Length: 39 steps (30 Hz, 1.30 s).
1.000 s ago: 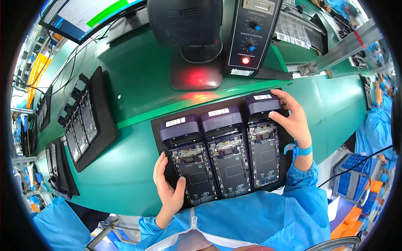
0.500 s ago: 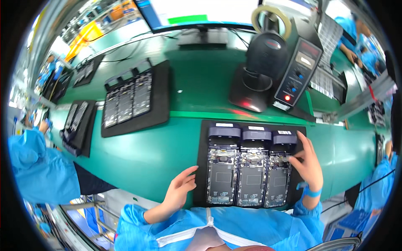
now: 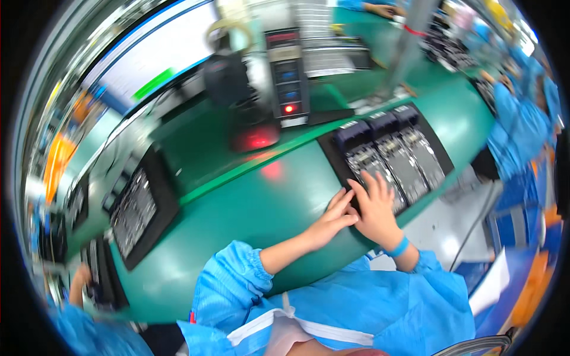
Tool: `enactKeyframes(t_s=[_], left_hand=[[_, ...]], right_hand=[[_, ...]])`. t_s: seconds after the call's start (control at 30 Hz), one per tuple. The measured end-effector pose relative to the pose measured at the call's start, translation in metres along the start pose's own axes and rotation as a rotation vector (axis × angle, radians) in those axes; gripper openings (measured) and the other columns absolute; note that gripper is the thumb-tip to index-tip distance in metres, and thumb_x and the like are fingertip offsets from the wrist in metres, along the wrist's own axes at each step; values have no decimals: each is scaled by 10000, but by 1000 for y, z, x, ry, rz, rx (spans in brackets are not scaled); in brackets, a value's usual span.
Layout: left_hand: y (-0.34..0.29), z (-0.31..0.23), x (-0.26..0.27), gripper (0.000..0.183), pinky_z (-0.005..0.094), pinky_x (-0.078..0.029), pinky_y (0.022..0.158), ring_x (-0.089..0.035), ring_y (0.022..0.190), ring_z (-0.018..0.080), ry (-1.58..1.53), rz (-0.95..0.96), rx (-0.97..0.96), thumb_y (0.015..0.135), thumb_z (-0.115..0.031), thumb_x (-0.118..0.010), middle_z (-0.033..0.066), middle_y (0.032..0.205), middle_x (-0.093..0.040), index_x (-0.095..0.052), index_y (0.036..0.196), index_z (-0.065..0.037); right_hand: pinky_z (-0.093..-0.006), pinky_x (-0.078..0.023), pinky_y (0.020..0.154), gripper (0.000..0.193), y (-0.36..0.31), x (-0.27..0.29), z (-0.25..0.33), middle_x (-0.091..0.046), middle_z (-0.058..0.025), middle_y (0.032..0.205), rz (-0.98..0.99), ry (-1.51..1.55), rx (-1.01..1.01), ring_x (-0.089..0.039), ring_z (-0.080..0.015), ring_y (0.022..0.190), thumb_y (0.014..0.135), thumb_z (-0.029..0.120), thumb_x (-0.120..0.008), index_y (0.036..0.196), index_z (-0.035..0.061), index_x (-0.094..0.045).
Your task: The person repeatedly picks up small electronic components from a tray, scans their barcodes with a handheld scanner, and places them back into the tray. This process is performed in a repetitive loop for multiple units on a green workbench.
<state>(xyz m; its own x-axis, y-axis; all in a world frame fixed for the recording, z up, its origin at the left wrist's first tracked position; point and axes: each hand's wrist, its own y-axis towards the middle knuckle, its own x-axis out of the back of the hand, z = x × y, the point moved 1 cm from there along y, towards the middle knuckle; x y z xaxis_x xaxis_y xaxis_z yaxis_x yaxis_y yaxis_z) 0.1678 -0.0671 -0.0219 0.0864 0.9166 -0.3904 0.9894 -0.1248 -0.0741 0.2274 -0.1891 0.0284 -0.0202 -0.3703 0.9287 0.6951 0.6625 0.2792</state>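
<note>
Three opened smartphones, their circuit boards and batteries exposed, lie side by side on a black mat. Dark purple upright pieces stand along their far ends. My right hand, a blue band at its wrist, reaches over the near left part of the mat, fingers spread across the lower end of the left phone. Beside it, my left hand has its fingers stretched toward the mat's left edge, its tips close to my right thumb. Nothing shows in either hand; the fingertips' exact contact is hard to make out.
Behind the green table strip stand a black scanner on a stand, a control box with a red light and a monitor. Another mat with phones lies at left. Co-workers in blue sit on both sides.
The view has turned right. The mat with the three phones has slid right along the table, past the control box. My hands have come together at its left side; my right hand has left the right phone.
</note>
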Motion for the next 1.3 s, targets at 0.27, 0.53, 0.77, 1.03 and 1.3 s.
enactKeyframes(t_s=[0.27, 0.53, 0.77, 1.03, 1.3], left_hand=[[-7, -38, 12, 507, 351, -331, 969, -281, 1253, 253, 616, 251, -10, 808, -154, -541, 142, 1360, -273, -363, 1260, -9], [-54, -56, 32, 360, 338, -373, 922, -476, 1103, 269, 710, -19, -101, 774, -104, -554, 116, 1209, -486, -519, 1126, -38], [-58, -54, 34, 398, 346, -360, 932, -442, 1135, 251, 705, -42, -114, 793, -63, -518, 122, 1283, -399, -460, 1186, -40], [23, -17, -40, 658, 379, -198, 1035, -208, 1275, 283, -268, -66, 233, 823, -58, -463, 138, 1410, -143, -84, 1361, -49], [101, -1, -63, 724, 329, -339, 880, -417, 1035, 197, -418, -174, 296, 782, -78, -496, 88, 1160, -394, -60, 1361, -99]], right_hand=[[-641, -298, 843, 423, -14, -9, -29, -348, -95, 1297, -76, -203, -94, -303, -395, 1183, 737, 161, -557, 1155, 204, -506], [-579, -335, 856, 395, -8, -9, -44, -376, -57, 1272, -130, -268, -114, -337, -353, 1157, 744, 192, -546, 1132, 127, -517], [-547, -311, 897, 331, -10, 18, -118, -446, -79, 1208, -123, -54, -126, -359, -349, 1152, 729, 182, -561, 1059, 153, -565], [-342, -405, 844, 457, 33, 58, -384, -557, -140, 1071, -381, -60, -790, -523, -314, 970, 763, 397, -534, 1059, 50, -559], [-269, -451, 608, 431, 71, 69, -400, -622, -74, 731, 86, 393, -776, -583, -136, 646, 739, 400, -620, 864, -12, -627]])
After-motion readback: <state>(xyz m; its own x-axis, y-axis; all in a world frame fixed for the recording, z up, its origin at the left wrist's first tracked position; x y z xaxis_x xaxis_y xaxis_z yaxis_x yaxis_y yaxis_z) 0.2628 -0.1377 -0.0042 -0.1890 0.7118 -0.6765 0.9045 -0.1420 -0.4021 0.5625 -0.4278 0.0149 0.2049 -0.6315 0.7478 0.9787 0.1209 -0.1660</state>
